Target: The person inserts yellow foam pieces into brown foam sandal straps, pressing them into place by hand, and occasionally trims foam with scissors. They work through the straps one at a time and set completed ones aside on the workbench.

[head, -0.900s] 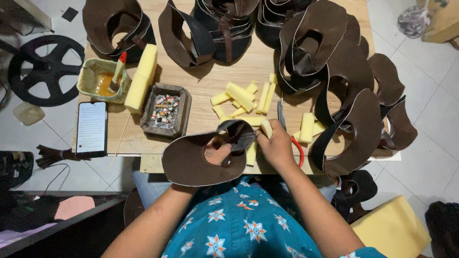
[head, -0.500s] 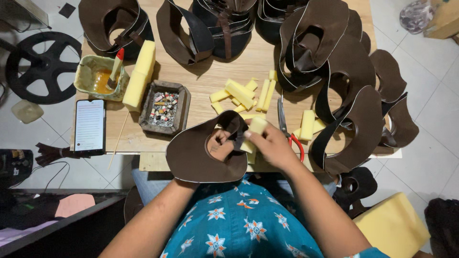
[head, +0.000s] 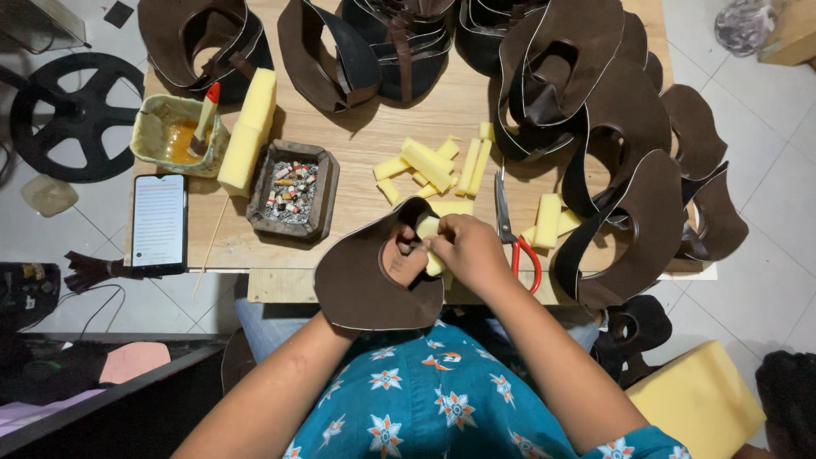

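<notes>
Since the earlier frame, the right hand (head: 466,248) has drawn back from the loose foam strips (head: 429,161) on the table (head: 374,119) and now sits at the opening of the brown leather piece (head: 357,285), lower centre of the frame. The leather piece has shifted slightly right and toward the body.

Left hand (head: 404,259): placed under and inside the leather piece, mostly hidden by it. Only the fingers show through the cut-out. They appear curled to support the leather from below; how tightly they close cannot be told.

Right hand: fingers closed in a pinch on a yellow foam strip (head: 433,259), pressing it against the rim of the cut-out. The knuckles face the camera.

Key relation: the foam strip lies immediately left of the right hand, at the right edge of the cut-out, touching the leather. Its long axis runs roughly top to bottom of the frame. The right hand is the nearer hand to the strip; the left hand backs the leather just beside it.

Surroundings: red-handled scissors (head: 510,234) lie just right of the right hand. A glue dish (head: 174,136), a foam block (head: 246,132), an ashtray (head: 293,189) and a phone (head: 159,223) occupy the left of the frame. Stacked leather pieces (head: 595,76) fill the upper right.
</notes>
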Demonstrator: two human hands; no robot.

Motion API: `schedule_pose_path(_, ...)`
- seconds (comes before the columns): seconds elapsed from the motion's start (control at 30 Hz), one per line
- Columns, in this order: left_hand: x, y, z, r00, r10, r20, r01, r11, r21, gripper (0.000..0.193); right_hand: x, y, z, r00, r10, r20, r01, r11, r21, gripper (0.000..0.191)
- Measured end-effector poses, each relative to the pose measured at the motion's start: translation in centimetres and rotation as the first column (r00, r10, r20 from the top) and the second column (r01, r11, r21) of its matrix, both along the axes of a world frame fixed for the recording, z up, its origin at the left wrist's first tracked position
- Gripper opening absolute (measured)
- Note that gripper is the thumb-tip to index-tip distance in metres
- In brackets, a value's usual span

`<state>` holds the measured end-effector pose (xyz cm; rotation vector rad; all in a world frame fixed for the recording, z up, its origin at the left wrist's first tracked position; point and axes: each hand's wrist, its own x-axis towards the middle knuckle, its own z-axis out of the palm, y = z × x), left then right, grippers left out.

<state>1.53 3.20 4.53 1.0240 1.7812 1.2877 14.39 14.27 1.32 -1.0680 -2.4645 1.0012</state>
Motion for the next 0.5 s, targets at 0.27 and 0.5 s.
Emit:
schedule_pose_path(0.27, -1.9, -1.4, -1.3, 0.654, -0.06, -0.754, 0.305, 0.933, 0.19, 0.046, -0.4, 0.1, 1.1, 0.981, -0.078, 0.175, 0.09, 0.994, -0.065, 0.028)
schedule_pose_path(0.5, -2.4, -1.3, -2.2, 0.598, -0.191, -0.779, 0.33, 0.944, 0.021, 0.041, -1.0, -0.4, 0.5, 0.991, -0.04, 0.129, 0.035, 0.999, 0.039, 0.023)
